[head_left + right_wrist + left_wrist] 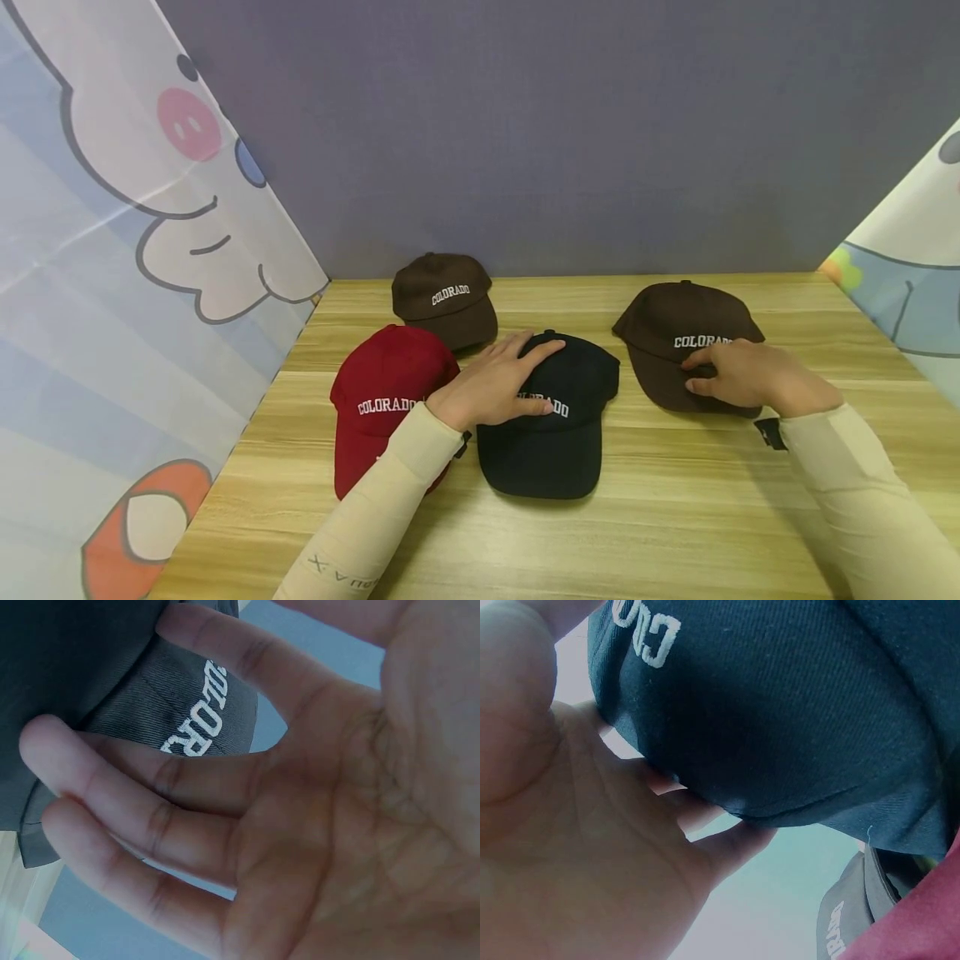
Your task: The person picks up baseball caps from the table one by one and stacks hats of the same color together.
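A black baseball cap [540, 458] with white COLORADO lettering lies on the table, brim toward me. My left hand [487, 383] reaches over its crown with fingers spread, the thumb across the lettering. In the left wrist view, several fingertips [742, 844] lie along the far edge of the black cap [780, 712] and are partly hidden by it. On the right sits a dark brown cap [675, 312] with the same lettering. My right hand [750, 375] is over its front right side, fingers loosely extended. In the right wrist view, its fingers [97, 772] overlap the brown cap [135, 712].
A red cap [390, 367] lies left of the black one, partly covered by my left forearm. Behind it stands another brown cap [442, 283]. A grey panel [562, 142] borders the back of the wooden table [675, 517], and a cartoon-printed sheet [112, 250] hangs at left.
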A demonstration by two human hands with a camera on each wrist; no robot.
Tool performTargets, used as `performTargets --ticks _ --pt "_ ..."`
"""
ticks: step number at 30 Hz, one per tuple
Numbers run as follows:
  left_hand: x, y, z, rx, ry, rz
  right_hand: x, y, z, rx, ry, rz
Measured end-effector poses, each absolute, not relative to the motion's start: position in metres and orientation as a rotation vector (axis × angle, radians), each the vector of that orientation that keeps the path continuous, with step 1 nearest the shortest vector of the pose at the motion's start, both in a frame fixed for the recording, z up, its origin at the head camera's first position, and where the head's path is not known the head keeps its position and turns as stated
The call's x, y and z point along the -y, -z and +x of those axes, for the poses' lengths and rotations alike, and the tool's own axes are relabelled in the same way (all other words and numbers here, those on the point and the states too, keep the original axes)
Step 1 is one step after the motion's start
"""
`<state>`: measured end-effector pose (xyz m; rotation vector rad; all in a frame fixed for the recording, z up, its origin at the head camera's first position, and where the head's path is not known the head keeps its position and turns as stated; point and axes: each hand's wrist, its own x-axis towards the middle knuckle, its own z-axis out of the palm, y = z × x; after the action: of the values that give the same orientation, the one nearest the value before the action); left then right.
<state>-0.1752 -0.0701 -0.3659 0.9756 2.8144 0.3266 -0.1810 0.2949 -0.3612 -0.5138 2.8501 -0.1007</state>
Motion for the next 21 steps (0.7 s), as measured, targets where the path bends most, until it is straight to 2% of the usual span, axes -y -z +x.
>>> performTargets --ticks 21 --pt "0.07 0.365 -0.176 -2.812 -0.335 0.978 -0.293 0.371 -0.158 -2.907 0.091 -0.569"
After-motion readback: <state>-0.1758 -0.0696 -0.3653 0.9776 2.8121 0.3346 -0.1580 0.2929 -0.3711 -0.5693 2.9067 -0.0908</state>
